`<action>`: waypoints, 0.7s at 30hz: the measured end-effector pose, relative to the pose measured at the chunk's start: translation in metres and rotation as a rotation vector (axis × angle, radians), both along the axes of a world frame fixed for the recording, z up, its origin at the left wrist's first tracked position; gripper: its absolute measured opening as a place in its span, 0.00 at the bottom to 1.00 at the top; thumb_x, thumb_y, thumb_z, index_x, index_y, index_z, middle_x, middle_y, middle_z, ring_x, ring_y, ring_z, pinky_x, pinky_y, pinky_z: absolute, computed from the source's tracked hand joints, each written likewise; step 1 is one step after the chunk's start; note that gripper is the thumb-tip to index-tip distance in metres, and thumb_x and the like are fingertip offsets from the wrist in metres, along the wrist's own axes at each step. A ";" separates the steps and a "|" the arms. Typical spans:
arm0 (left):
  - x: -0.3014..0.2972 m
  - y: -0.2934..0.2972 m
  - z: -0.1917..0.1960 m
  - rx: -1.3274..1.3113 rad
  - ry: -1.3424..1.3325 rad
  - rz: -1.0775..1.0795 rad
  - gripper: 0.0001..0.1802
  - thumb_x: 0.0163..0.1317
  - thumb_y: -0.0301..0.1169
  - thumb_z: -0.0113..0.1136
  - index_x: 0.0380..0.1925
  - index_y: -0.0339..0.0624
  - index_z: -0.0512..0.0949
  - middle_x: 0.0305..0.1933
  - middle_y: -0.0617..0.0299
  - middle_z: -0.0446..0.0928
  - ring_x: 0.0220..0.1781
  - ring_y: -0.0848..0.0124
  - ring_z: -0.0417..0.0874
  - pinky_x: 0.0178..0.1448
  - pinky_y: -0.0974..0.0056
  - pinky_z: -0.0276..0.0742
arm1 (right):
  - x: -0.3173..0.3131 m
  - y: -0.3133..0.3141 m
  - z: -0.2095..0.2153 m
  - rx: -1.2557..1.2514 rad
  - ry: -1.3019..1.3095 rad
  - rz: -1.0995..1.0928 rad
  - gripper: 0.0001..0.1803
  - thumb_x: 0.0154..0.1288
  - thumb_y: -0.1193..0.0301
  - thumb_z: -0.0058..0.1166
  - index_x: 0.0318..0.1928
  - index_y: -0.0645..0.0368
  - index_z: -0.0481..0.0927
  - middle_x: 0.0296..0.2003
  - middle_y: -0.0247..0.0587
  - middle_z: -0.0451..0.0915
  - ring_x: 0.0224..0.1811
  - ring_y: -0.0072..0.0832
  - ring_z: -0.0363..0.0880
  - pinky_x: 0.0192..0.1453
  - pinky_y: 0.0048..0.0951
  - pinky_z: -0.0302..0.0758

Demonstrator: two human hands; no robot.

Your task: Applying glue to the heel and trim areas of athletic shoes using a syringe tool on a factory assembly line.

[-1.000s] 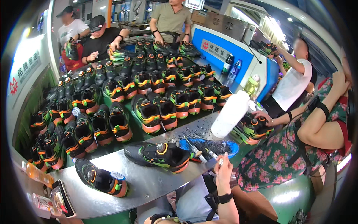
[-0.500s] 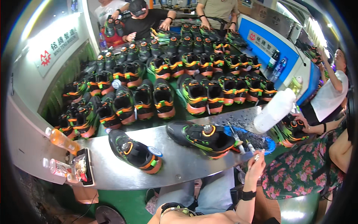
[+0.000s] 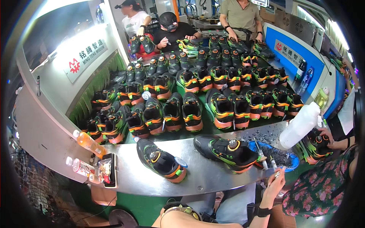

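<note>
My right hand (image 3: 274, 185), with a black band at the wrist, is raised at the front edge of the metal table (image 3: 125, 181). Its fingers are closed on a small white object (image 3: 278, 174) whose kind I cannot make out. Just beyond lies a shallow blue tray (image 3: 295, 161) strewn with dark bits, two pen-like white sticks in it. To its left rests a black sneaker (image 3: 228, 152) with a round dial and orange and green trim; another black sneaker (image 3: 161, 161) sits farther left. Bare skin with a bracelet (image 3: 181, 210) shows at the lower edge; my left fingers are hidden.
Rows of similar sneakers (image 3: 192, 110) fill the green surface beyond. A large white bottle (image 3: 300, 125) leans by the tray; drink bottles (image 3: 89, 143) and a phone (image 3: 110, 171) lie at left. Several people work around, one in a floral garment (image 3: 319, 190) close at right.
The view has turned, so the scene sits farther right and lower. My right hand still holds the small white object near the tray. The sneakers on the metal table stay put.
</note>
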State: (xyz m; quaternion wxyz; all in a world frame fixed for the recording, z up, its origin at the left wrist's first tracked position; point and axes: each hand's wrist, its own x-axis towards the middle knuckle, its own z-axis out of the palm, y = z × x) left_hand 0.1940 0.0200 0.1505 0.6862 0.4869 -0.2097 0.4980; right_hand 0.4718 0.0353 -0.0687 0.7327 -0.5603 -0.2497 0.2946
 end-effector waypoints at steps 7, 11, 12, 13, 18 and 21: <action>-0.006 0.004 0.016 0.073 0.108 0.028 0.31 0.59 0.42 0.65 0.58 0.37 0.71 0.63 0.39 0.68 0.64 0.52 0.71 0.63 0.52 0.68 | 0.008 0.002 -0.006 0.031 0.011 -0.006 0.21 0.75 0.55 0.42 0.29 0.56 0.72 0.09 0.24 0.56 0.10 0.12 0.48 0.15 0.21 0.42; -0.005 0.004 0.029 0.119 0.181 0.048 0.30 0.59 0.42 0.66 0.58 0.37 0.72 0.62 0.40 0.69 0.63 0.52 0.72 0.62 0.52 0.68 | 0.011 0.002 -0.009 0.029 0.006 -0.023 0.21 0.75 0.54 0.43 0.28 0.55 0.72 0.09 0.23 0.56 0.10 0.11 0.48 0.15 0.21 0.42; -0.005 0.003 0.032 0.130 0.200 0.054 0.30 0.59 0.42 0.66 0.57 0.37 0.73 0.62 0.40 0.70 0.63 0.52 0.72 0.62 0.52 0.69 | 0.011 0.002 -0.008 0.020 0.000 -0.026 0.21 0.75 0.54 0.42 0.28 0.55 0.73 0.09 0.23 0.55 0.10 0.11 0.48 0.15 0.21 0.42; -0.005 0.003 0.035 0.140 0.217 0.061 0.30 0.59 0.42 0.66 0.57 0.37 0.73 0.62 0.41 0.70 0.63 0.52 0.72 0.62 0.52 0.69 | 0.012 0.001 -0.010 0.023 0.006 -0.026 0.21 0.75 0.55 0.42 0.28 0.55 0.73 0.09 0.23 0.55 0.10 0.11 0.48 0.15 0.21 0.42; -0.004 -0.002 0.042 0.169 0.272 0.105 0.29 0.59 0.41 0.66 0.56 0.37 0.75 0.61 0.42 0.71 0.62 0.52 0.73 0.61 0.53 0.70 | 0.012 0.001 -0.011 0.015 0.036 -0.035 0.21 0.75 0.55 0.42 0.30 0.57 0.73 0.09 0.24 0.55 0.10 0.10 0.46 0.15 0.21 0.40; -0.002 -0.005 0.043 0.179 0.291 0.129 0.28 0.59 0.41 0.66 0.56 0.38 0.76 0.61 0.42 0.72 0.61 0.52 0.74 0.60 0.53 0.70 | 0.007 0.004 -0.005 -0.017 0.054 -0.037 0.22 0.75 0.54 0.42 0.30 0.57 0.73 0.09 0.24 0.55 0.10 0.10 0.46 0.15 0.22 0.40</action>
